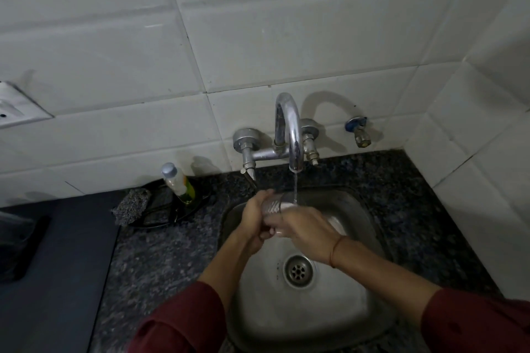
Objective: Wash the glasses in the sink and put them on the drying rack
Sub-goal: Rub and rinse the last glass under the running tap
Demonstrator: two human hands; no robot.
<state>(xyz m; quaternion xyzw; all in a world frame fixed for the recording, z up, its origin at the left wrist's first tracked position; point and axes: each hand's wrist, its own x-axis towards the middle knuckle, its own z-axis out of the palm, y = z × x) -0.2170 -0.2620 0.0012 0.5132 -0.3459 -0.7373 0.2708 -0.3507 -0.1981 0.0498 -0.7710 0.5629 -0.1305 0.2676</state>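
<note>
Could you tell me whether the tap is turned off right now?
No, a thin stream of water runs from the tap onto the glass held over the sink.

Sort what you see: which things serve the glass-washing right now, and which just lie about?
In use: drinking glass, left hand, right hand, running tap, steel sink.
Lying about: soap bottle, scouring pad, black tray, wall valve.

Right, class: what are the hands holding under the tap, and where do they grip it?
A glass, tilted: the left hand wraps one end, the right hand the other; its middle shows between.
</note>
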